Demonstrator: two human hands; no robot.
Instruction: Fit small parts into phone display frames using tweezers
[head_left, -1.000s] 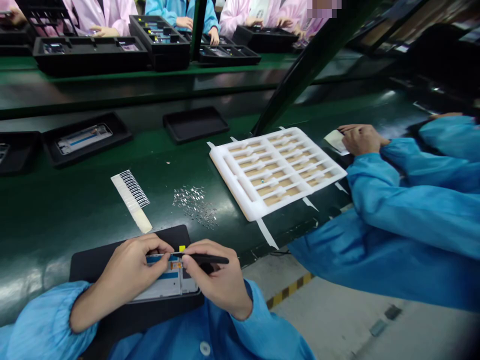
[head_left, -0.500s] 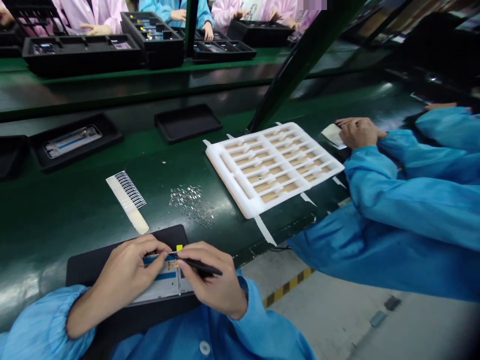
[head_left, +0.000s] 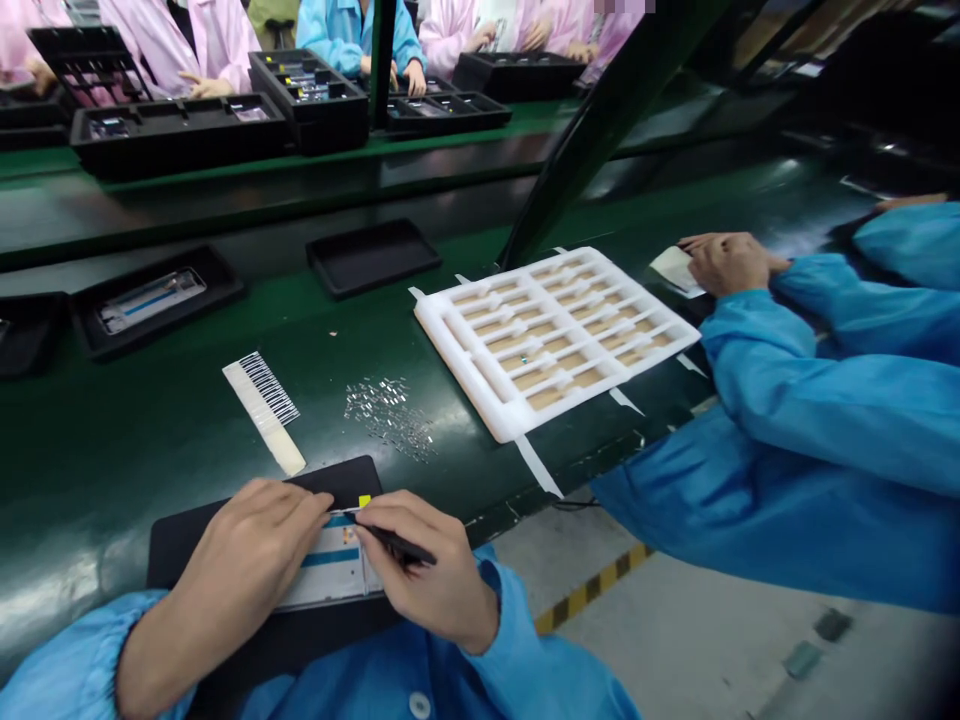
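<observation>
A flat silver phone-like panel with blue strips (head_left: 330, 575) lies on a black tray (head_left: 360, 472) in front of me. My left hand (head_left: 251, 555) curls over the panel's left side, with fingers pressed together and tips at its upper edge; its thumb is hidden. Between the thumb and fingers of my right hand (head_left: 431, 565) is a pair of black tweezers (head_left: 401, 545), its tip at the panel's upper edge close to the left fingertips. Beside that tip a yellow tab (head_left: 364, 501) sticks up. Whether the tweezers grip anything is too small to tell.
Tiny metal pieces (head_left: 390, 415) lie scattered beyond my hands, beside a strip of thin parts (head_left: 266, 410). A white slotted tray (head_left: 510, 415) is taped down to the right. Black trays (head_left: 375, 257) stand behind. A co-worker's hand (head_left: 727, 262) is at the right.
My left hand has rolled from a visible thumb-and-finger pinch to a flatter pose, hiding its thumb. The tweezers stay near the same edge. The whole view has shifted slightly.
</observation>
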